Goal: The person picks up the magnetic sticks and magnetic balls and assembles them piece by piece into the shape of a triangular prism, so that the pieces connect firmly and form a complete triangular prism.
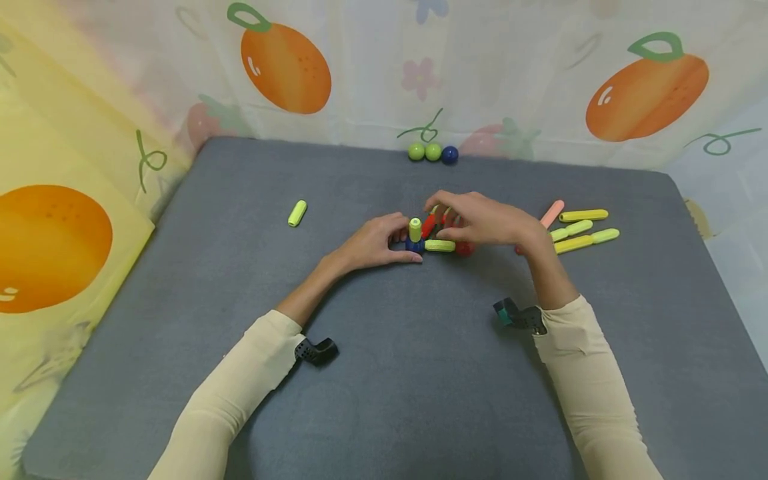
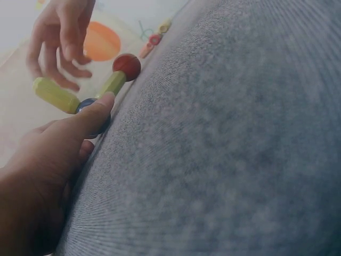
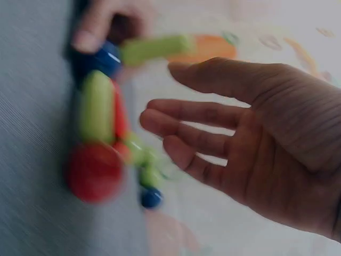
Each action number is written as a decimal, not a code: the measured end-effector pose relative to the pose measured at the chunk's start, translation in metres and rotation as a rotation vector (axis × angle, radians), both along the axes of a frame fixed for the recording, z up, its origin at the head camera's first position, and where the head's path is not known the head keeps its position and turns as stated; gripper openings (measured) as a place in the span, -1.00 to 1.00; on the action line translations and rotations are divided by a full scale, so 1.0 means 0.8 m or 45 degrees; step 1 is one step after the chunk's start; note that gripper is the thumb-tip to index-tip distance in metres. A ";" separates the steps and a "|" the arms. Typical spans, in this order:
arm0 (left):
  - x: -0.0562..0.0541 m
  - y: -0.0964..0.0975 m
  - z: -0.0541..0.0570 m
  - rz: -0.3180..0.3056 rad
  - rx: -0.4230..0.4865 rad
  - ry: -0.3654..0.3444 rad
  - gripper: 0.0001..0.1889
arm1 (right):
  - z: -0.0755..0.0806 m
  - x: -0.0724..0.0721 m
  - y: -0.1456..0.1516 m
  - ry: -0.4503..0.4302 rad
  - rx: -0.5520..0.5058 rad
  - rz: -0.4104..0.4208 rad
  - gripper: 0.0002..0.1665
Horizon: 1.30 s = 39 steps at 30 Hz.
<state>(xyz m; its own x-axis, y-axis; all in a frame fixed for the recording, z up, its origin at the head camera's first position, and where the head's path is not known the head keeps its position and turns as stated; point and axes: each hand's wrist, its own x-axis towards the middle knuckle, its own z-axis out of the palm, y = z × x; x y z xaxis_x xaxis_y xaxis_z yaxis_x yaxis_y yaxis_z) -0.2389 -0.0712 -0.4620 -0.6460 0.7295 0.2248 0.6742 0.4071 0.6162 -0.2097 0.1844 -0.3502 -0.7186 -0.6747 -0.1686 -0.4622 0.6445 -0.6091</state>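
I face a wide grey table (image 1: pixel 396 373) with rounded far corners and a finely ribbed surface. Behind it hangs a pale sheet (image 1: pixel 372 67) printed with big oranges (image 1: pixel 286 68), faded strawberries (image 1: pixel 203 125) and a pink flower (image 1: pixel 419 79). On my left, yellow cloth (image 1: pixel 66 143) carries another orange. The light is soft.

Ball-and-rod frame (image 1: pixel 440 246) mid-tabletop (image 1: pixel 420 387), upright rod (image 1: pixel 415 231) on its 9 o'clock ball (image 1: pixel 413 246). From frame: ball row (image 1: pixel 433 153) at 12, curtain (image 1: pixel 498 73) behind; lone rod (image 1: pixel 297 213) at 9, rod cluster (image 1: pixel 583 215) at 3.
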 end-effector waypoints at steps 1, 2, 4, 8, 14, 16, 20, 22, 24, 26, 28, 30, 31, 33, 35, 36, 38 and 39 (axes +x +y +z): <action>0.000 0.000 0.000 0.001 -0.003 0.004 -0.59 | 0.005 0.001 0.009 -0.001 0.030 -0.028 -0.49; 0.000 0.000 0.001 0.002 -0.006 0.007 -0.59 | 0.010 0.002 0.018 -0.002 0.075 -0.061 -0.50; 0.001 -0.001 0.001 0.006 -0.011 0.013 -0.59 | 0.017 0.004 0.037 -0.011 0.203 -0.131 -0.52; 0.000 -0.002 0.002 0.004 -0.019 0.022 -0.59 | 0.021 0.007 0.069 -0.108 0.524 -0.257 -0.50; 0.002 -0.004 0.002 0.014 -0.032 0.006 -0.60 | 0.003 0.002 0.089 -0.244 0.710 -0.364 -0.57; 0.002 -0.005 0.000 0.015 -0.034 0.003 -0.60 | -0.004 -0.001 0.090 -0.282 0.727 -0.386 -0.67; 0.003 -0.004 -0.002 0.015 -0.040 0.001 -0.59 | -0.012 -0.004 0.091 -0.287 0.724 -0.372 -0.73; 0.003 -0.004 -0.001 0.014 -0.039 0.003 -0.59 | -0.015 -0.005 0.093 -0.236 0.704 -0.350 -0.72; 0.003 -0.003 -0.001 0.012 -0.036 0.002 -0.59 | -0.015 -0.006 0.095 -0.162 0.699 -0.342 -0.73; 0.003 -0.003 0.000 0.010 -0.034 0.003 -0.60 | -0.015 -0.006 0.097 -0.095 0.695 -0.335 -0.77; 0.002 -0.002 0.000 0.009 -0.028 0.005 -0.60 | -0.014 -0.006 0.098 -0.042 0.691 -0.329 -0.80; 0.002 -0.002 0.000 0.009 -0.028 0.008 -0.60 | -0.013 -0.007 0.099 -0.024 0.686 -0.335 -0.80; 0.002 -0.002 0.000 0.008 -0.029 0.009 -0.60 | -0.013 -0.007 0.098 -0.018 0.684 -0.334 -0.80; 0.002 -0.002 0.000 0.008 -0.034 0.006 -0.60 | -0.013 -0.007 0.098 -0.017 0.682 -0.342 -0.80; 0.002 -0.001 0.000 0.010 -0.035 0.003 -0.59 | -0.012 -0.008 0.097 -0.011 0.676 -0.349 -0.83; 0.002 -0.001 -0.001 0.011 -0.034 0.003 -0.59 | -0.012 -0.008 0.097 -0.008 0.673 -0.350 -0.84; 0.002 -0.001 0.000 0.014 -0.033 0.001 -0.59 | -0.012 -0.008 0.096 -0.007 0.664 -0.356 -0.89; 0.002 -0.001 0.000 0.015 -0.031 0.001 -0.59 | -0.012 -0.009 0.095 -0.004 0.658 -0.359 -0.91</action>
<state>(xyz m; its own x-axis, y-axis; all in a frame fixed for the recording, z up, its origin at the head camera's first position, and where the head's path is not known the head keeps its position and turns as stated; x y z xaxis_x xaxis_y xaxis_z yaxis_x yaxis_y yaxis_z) -0.2373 -0.0720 -0.4623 -0.6542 0.7273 0.2076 0.6698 0.4296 0.6057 -0.2166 0.2605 -0.3601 -0.8573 -0.2869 -0.4275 -0.2281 0.9561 -0.1842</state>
